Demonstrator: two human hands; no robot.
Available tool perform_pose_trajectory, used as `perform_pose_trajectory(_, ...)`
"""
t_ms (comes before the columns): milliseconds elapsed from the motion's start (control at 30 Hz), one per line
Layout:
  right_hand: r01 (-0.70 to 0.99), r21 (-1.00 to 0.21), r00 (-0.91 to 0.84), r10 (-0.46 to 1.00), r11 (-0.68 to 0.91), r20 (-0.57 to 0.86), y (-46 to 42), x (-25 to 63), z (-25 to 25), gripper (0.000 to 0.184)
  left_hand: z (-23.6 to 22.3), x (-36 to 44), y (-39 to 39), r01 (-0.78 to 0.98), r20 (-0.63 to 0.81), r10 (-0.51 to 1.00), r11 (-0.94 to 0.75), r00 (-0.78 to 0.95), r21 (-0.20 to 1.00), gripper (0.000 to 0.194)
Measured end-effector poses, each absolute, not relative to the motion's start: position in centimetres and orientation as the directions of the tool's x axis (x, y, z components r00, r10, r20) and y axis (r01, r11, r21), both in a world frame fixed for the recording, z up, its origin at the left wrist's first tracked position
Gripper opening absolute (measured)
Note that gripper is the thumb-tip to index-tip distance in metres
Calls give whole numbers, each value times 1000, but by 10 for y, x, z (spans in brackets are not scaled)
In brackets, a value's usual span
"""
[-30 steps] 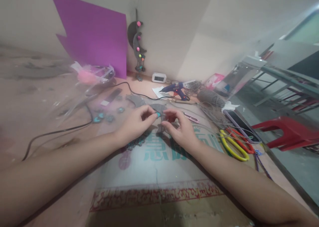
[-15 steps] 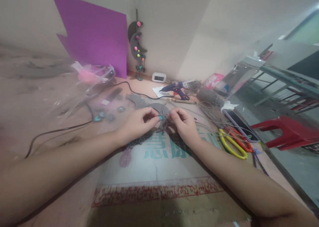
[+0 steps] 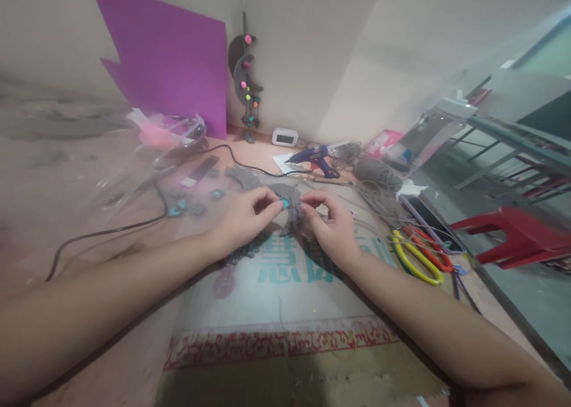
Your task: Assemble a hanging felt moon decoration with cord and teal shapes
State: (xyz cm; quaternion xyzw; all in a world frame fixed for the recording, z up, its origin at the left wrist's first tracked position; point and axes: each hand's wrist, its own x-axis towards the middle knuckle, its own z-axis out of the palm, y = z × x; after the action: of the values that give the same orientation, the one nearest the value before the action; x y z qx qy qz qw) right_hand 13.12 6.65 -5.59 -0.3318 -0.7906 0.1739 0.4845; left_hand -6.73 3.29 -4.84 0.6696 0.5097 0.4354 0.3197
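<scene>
My left hand (image 3: 245, 219) pinches a small teal piece (image 3: 284, 203) between thumb and forefinger. Close to its right, my right hand (image 3: 333, 222) has thumb and forefinger pressed together on thin grey yarn. Between and behind the fingertips lies a grey crescent-shaped felt piece (image 3: 289, 191), partly covered by the hands. Dark strands dangle below the fingertips; blur hides how they join. Both hands are above a printed cardboard sheet (image 3: 254, 312) with teal characters. Small teal-and-grey pieces (image 3: 178, 207) lie left of my left hand.
A blue glue gun (image 3: 314, 158) rests behind the hands, near a white digital clock (image 3: 284, 137). Grey yarn ball (image 3: 377, 174), phone (image 3: 430, 222) and yellow-handled scissors (image 3: 414, 258) lie right. A black cord (image 3: 107, 234) crosses the left side. A moon hanging (image 3: 244, 77) leans by purple board (image 3: 173, 62).
Both hands have stayed close together with only slight finger shifts. The right fingers have turned a little at the felt piece, and the teal piece has risen slightly.
</scene>
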Motion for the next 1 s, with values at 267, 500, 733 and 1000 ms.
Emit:
perform_pose_trajectory(267,397,-406,-389,552,823,738,62,129,-54,10,-50,-63,31,237,170,979,-192,110,952,27)
perform_pose_trajectory(500,392,-383,-413,531,837,740,62,129,-54,6,-48,-60,29,203,148,981,-172,129,964,27)
perform_pose_trajectory(733,386,-411,-400,551,826,732,62,130,-53,3,-47,-60,30,156,127,982,-149,143,976,28)
perform_pose_trajectory(1000,363,-390,-402,519,847,754,63,131,-54,4,-47,-61,30,146,142,973,-170,180,975,28)
